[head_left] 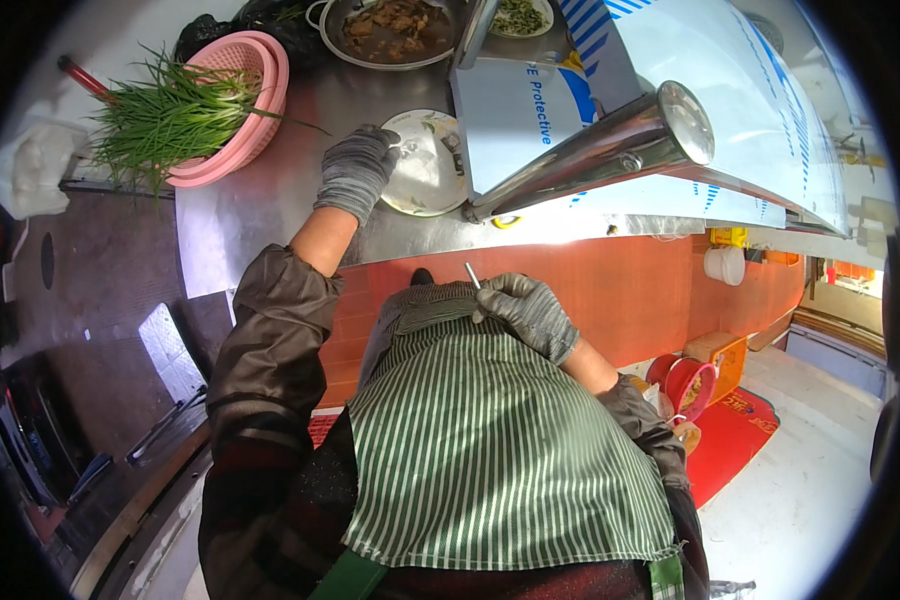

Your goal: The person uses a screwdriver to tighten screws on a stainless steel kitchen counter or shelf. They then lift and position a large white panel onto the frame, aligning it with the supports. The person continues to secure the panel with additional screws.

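My left hand (358, 172), in a grey knitted glove, is closed at the left rim of a pale round plate (425, 195). Its fingertips lie over the edge. The plate rests on the steel counter and has dark marks or bits at its right side; which of these they are I cannot tell. Lower down, in front of the green-and-white striped apron, my right hand (530, 315) wears a matching glove. Between its thumb and fingers it pinches a thin white stick that looks like a cigarette (472, 275), tilted upward.
Green chives (170, 125) spill from a pink basket (275, 110) at left. Behind the plate stands a pan (370, 58) of brown food, with a dish of chopped greens (520, 18) nearby. A slanted steel post (600, 150) rises at right. Red tubs (688, 385) sit lower right.
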`<action>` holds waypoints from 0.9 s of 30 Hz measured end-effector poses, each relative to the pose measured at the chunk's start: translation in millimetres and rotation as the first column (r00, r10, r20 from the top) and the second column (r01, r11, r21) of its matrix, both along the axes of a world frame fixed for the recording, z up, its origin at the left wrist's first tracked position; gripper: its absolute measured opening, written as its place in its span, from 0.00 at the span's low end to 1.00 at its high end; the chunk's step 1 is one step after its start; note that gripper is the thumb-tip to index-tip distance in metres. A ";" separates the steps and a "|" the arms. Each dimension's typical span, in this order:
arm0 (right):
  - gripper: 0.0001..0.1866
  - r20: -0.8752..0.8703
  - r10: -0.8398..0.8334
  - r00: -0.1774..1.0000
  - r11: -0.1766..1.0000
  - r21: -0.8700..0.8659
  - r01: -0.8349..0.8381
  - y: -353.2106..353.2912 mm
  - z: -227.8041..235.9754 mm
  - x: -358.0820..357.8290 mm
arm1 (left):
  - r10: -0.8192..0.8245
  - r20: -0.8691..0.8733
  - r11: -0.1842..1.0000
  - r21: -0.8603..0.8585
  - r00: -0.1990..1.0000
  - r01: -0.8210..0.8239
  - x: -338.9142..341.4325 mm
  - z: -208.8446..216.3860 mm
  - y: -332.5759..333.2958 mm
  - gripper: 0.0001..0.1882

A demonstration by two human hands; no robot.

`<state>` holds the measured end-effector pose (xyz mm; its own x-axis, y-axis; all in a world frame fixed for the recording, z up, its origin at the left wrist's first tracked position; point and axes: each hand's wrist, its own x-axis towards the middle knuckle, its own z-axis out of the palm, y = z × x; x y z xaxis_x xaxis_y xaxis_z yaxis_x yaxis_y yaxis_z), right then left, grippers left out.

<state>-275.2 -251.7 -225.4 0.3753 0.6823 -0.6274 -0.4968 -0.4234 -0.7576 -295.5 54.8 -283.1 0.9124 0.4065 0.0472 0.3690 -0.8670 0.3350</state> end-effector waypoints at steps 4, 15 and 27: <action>0.10 0.009 0.022 1.000 1.000 -0.007 -0.022 1.1 -0.7 1.3 | -0.050 0.074 0.998 0.050 0.996 0.046 8.7 3.7 -2.4 0.14; 0.10 0.021 0.026 0.999 0.999 -0.023 -0.025 4.1 1.5 2.1 | -0.329 -0.326 0.884 0.222 0.886 0.411 36.9 -21.5 -34.9 0.16; 0.10 0.014 0.010 1.000 0.999 -0.036 -0.009 8.7 1.7 3.0 | -0.355 0.020 0.924 0.160 0.935 0.347 41.4 -39.1 -30.1 0.15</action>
